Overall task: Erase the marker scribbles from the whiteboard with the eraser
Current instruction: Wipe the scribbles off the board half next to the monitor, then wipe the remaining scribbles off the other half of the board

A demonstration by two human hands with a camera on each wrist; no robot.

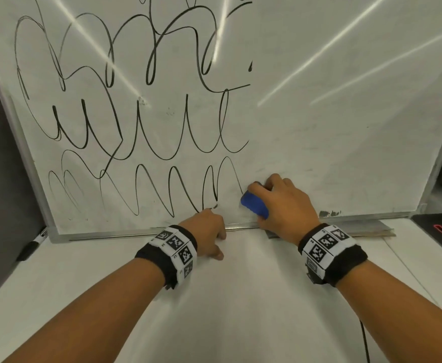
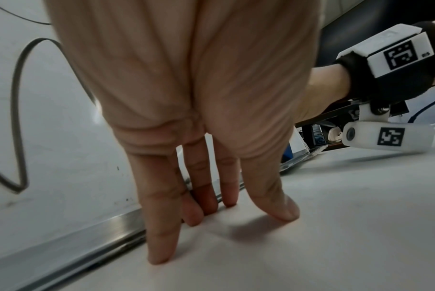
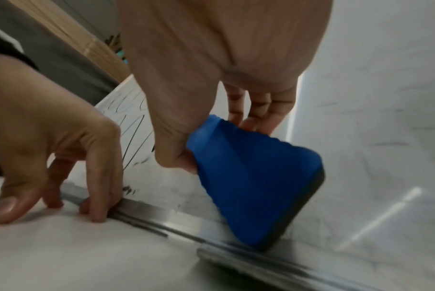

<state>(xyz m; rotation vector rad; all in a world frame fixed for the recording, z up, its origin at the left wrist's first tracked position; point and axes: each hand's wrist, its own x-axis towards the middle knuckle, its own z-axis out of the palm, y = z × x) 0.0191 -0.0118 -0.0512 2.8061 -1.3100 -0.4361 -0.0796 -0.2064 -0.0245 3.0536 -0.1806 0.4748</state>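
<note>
Left hand [image 1: 206,226], fingers [image 2: 159,232] straight, braces on the worktop [image 1: 240,297] against the whiteboard [image 1: 345,127] frame; right hand [image 1: 284,203] grips the blue eraser [image 1: 254,204] against the board's lower edge. Scribbles [image 1: 136,113] remain at left. Risk: hard strokes could shift the propped board. No containers visible.

scribbles [image 1: 125,100] cut off at top edge

desk [image 1: 240,310]: white, matte | dark grey surface [image 1: 2,179]: left of desk | light: streak reflections, upper area | black cable [image 1: 365,341]: on desk
</note>
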